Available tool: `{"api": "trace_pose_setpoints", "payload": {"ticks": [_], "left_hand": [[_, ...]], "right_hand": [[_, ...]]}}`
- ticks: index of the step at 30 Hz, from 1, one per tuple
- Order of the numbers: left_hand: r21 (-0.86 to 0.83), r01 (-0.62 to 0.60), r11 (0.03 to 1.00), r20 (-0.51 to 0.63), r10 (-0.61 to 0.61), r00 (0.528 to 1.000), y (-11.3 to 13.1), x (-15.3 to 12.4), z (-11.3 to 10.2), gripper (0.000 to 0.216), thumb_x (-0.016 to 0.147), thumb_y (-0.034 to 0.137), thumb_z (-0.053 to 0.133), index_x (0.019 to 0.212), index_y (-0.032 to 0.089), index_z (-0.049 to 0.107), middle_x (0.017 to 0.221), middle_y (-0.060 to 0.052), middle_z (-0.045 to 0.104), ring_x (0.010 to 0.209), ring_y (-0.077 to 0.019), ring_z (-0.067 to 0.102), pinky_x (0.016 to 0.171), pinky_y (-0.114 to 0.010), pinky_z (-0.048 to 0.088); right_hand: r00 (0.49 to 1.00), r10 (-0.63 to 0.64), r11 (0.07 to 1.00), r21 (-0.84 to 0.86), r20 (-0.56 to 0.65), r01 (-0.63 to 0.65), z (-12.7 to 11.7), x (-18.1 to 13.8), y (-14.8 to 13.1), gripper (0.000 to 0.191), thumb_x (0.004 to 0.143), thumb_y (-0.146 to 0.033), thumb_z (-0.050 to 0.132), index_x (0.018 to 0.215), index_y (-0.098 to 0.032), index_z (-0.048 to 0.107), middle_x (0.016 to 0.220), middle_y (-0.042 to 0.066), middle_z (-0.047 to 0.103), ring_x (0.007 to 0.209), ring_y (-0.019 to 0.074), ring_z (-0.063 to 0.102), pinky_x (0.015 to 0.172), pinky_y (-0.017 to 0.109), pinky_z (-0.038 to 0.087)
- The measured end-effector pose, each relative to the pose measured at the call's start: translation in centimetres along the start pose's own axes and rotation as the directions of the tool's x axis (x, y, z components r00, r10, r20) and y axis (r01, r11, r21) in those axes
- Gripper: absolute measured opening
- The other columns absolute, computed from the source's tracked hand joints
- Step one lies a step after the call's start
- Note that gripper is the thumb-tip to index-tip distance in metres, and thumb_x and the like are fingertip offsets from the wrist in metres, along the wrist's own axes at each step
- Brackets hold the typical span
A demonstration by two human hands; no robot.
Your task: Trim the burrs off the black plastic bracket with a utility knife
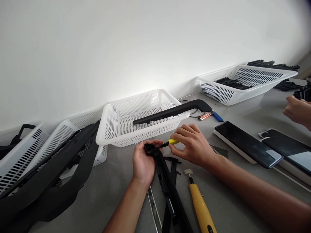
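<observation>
My left hand [143, 165] is closed around the upper end of a long black plastic part [165, 181], which slants down toward the bottom of the view with its ribbed inner side up. Between the fingers of my right hand [190, 142] is a small yellow-handled tool [173, 141]. Its dark front end meets the top end of the part; the exact tip is hard to make out. Partly under the part lies a black caliper [173, 166]. To the right of it rests a yellow handheld power tool [200, 205] with a pale tip.
A white basket [136, 137] bears a curved black part [173, 111] across its rim. More black parts [48, 174] lean on baskets at left. Another basket [228, 94] stands back right. Phones on boxes [247, 140] lie at right, near another person's hand [297, 110].
</observation>
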State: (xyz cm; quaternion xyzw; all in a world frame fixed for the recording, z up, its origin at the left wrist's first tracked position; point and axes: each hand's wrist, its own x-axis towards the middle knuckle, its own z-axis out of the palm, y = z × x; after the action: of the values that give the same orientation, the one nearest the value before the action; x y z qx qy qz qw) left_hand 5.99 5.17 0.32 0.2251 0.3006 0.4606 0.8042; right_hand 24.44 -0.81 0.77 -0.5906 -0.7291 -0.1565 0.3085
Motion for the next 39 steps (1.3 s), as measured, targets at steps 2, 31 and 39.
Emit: {"api": "trace_pose_setpoints", "payload": {"ticks": [2, 31, 39], "left_hand": [[-0.004, 0.006, 1.000, -0.002, -0.006, 1.000, 0.0, 0.0, 0.0, 0.021, 0.081, 0.039, 0.069, 0.080, 0.018, 0.067, 0.094, -0.012, 0.079, 0.104, -0.0337, 0.075, 0.096, -0.048, 0.054], [-0.077, 0.110, 0.991, -0.065, -0.115, 0.991, -0.3, 0.3, -0.1, 0.024, 0.097, 0.028, 0.058, 0.083, 0.016, 0.072, 0.094, -0.011, 0.079, 0.096, -0.0248, 0.076, 0.104, -0.044, 0.055], [-0.072, 0.120, 0.990, -0.032, -0.122, 0.992, -0.3, 0.5, -0.4, 0.021, 0.097, 0.030, 0.060, 0.087, 0.017, 0.073, 0.097, -0.011, 0.080, 0.107, -0.0274, 0.076, 0.113, -0.047, 0.050]], "right_hand": [[1.000, -0.012, 1.000, -0.010, -0.007, 0.012, -0.1, 0.0, -0.1, 0.013, 0.094, -0.029, 0.063, 0.089, -0.020, 0.071, 0.087, 0.003, 0.069, 0.087, 0.0201, 0.055, 0.086, 0.036, 0.034], [0.815, 0.254, 0.961, -0.040, 0.521, -0.274, -0.6, 0.5, -1.1, 0.044, 0.094, -0.064, 0.058, 0.087, -0.021, 0.051, 0.083, 0.005, 0.071, 0.070, 0.0203, 0.063, 0.061, 0.029, 0.021], [0.774, 0.314, 0.947, -0.125, 0.550, -0.295, -0.8, 0.5, -0.8, 0.050, 0.093, -0.071, 0.056, 0.086, -0.022, 0.056, 0.078, 0.005, 0.071, 0.069, 0.0211, 0.065, 0.060, 0.029, 0.018]]}}
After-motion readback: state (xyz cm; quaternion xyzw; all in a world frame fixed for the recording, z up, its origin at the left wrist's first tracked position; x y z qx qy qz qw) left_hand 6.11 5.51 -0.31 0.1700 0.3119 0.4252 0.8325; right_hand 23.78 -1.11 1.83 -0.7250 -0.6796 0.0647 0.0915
